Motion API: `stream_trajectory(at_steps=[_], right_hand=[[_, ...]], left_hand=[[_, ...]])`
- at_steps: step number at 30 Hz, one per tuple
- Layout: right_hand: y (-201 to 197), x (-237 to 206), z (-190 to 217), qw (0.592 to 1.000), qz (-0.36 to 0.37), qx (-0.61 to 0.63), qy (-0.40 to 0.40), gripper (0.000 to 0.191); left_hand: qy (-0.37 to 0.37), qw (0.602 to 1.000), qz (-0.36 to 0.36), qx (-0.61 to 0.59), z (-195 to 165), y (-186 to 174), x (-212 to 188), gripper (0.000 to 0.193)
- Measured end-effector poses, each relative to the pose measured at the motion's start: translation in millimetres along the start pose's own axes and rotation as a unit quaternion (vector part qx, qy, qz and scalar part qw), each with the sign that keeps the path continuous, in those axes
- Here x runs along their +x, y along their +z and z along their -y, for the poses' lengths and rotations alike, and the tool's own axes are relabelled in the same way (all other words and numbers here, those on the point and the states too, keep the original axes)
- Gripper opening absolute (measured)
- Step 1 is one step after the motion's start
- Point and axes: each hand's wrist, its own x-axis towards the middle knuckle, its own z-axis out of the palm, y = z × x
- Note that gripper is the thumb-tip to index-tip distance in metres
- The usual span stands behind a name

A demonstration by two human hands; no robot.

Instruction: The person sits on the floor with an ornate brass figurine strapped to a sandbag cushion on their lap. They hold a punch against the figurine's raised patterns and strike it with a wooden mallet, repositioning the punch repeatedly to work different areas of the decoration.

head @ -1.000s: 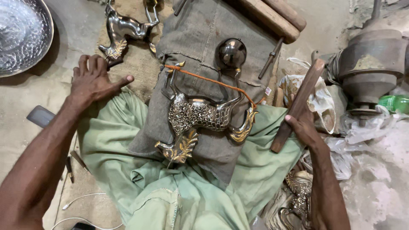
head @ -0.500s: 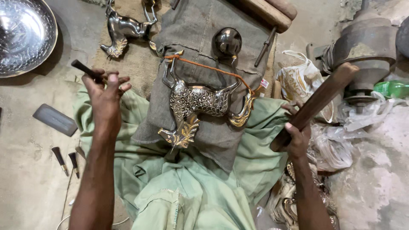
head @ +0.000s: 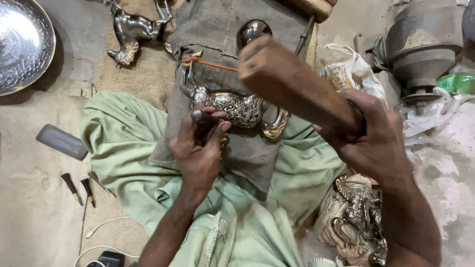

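In the head view, a white plastic bag [head: 352,69] with yellow marks lay crumpled at the upper right, beside a big round grey metal machine part [head: 420,42]. A green bottle [head: 457,82] lay on its side at the far right edge, just past that part. Another crinkly bag [head: 332,217] sat low on the right with shiny metal animal figures [head: 358,217] inside it.

The metal deer figure [head: 232,106] lay on its side on a grey cloth pad [head: 213,54] over the person's lap, with an orange string [head: 210,63] tied across its horns. The left hand [head: 198,148] was closed tight around a small dark punch tool [head: 208,119], and the tip pressed on the deer's patterned body. The right hand [head: 371,138] was wrapped tight around a thick wooden mallet [head: 292,84], held up above the deer.

A shiny hammered bowl [head: 22,42] sat at the top left. A second deer figure [head: 136,29] lay at the top. A flat grey stone [head: 62,142] and two small punches [head: 79,189] lay on the floor at the left.

Half a second before, the left hand was up in the air at the left, holding the tool away from the deer. The mallet was out to the right then. By this moment the hand had come down onto the deer, and the mallet had swung in over it.
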Motion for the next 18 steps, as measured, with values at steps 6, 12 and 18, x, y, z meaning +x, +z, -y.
stream_trajectory(at_steps=[6,12,18], right_hand=[[-20.3,47.1,31.6,0.951,0.069,-0.269,-0.135,0.041],[-28.7,77.2,52.7,0.907,0.074,-0.342,-0.236,0.043],[-17.5,90.4,49.1,0.966,0.12,-0.125,-0.194,0.054]], left_hand=[[-0.039,0.998,0.009,-0.043,25.0,-0.9,-11.8,0.035],[0.04,0.993,0.022,0.109,15.3,1.8,-12.0,0.06],[0.058,0.993,-0.008,0.098,13.1,7.6,-12.5,0.033]])
